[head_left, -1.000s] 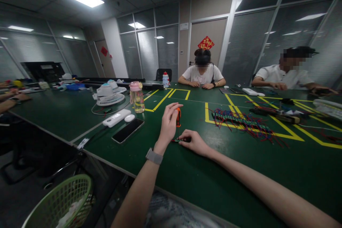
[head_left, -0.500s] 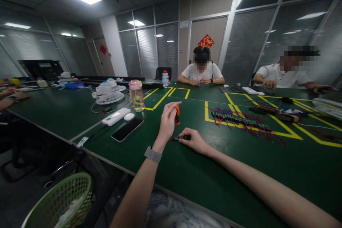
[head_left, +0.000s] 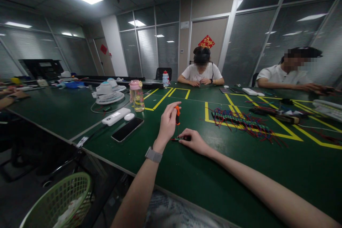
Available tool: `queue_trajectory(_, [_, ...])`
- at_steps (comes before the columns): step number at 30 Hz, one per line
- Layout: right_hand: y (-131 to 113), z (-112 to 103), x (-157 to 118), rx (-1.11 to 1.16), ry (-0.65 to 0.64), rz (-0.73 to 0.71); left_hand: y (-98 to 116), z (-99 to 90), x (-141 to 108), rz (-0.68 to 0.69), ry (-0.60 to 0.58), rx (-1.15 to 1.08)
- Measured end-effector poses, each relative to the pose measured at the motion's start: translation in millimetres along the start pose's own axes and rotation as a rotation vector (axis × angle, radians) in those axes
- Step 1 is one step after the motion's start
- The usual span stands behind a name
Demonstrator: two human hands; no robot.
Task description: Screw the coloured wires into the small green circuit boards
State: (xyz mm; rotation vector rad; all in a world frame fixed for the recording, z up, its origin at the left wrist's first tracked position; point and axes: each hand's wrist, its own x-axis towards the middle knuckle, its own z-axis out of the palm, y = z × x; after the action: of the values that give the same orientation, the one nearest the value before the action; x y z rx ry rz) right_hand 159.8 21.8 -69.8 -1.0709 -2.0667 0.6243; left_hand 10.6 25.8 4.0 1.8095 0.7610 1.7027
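My left hand is closed around the orange and black handle of a screwdriver, held upright. Its thin shaft points down at a small green circuit board on the table, between my two hands. My right hand pinches the right side of that board and rests on the tabletop. Red wire shows at the board's left end. My fingers hide part of the board, and the exact spot under the screwdriver's tip is too small to make out.
A phone, white power strip and pink-lidded bottle stand left. Wired circuit boards lie in a row to the right. Two people sit across the green table. A green basket is on the floor.
My hands, the screwdriver and the board have hardly moved. The person at the far right has lowered a raised hand and brought it toward the other hand.
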Motion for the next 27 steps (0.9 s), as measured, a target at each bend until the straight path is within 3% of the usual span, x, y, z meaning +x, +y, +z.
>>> queue_trajectory(3, [0.2,0.3,0.3,-0.012,0.001,-0.003,0.6,1.5,-0.8,-0.067,-0.05,-0.117])
queue_trajectory(9, [2.9,2.2,0.9,-0.008,0.011,-0.008,1.5,-0.9,-0.3,0.04,0.08,0.107])
queue_trajectory(16, [1.8,2.5,-0.3,0.0,0.015,-0.006,-2.3,-1.3,1.1,-0.096,-0.006,-0.259])
queue_trajectory(22, [-2.4,1.5,-1.8,-0.014,0.027,-0.004,-3.6,-5.1,1.7,-0.032,0.136,0.003])
queue_trajectory(27, [-5.0,0.0,-2.1,-0.017,0.02,-0.009,-3.9,-1.5,2.9,-0.1,-0.001,-0.251])
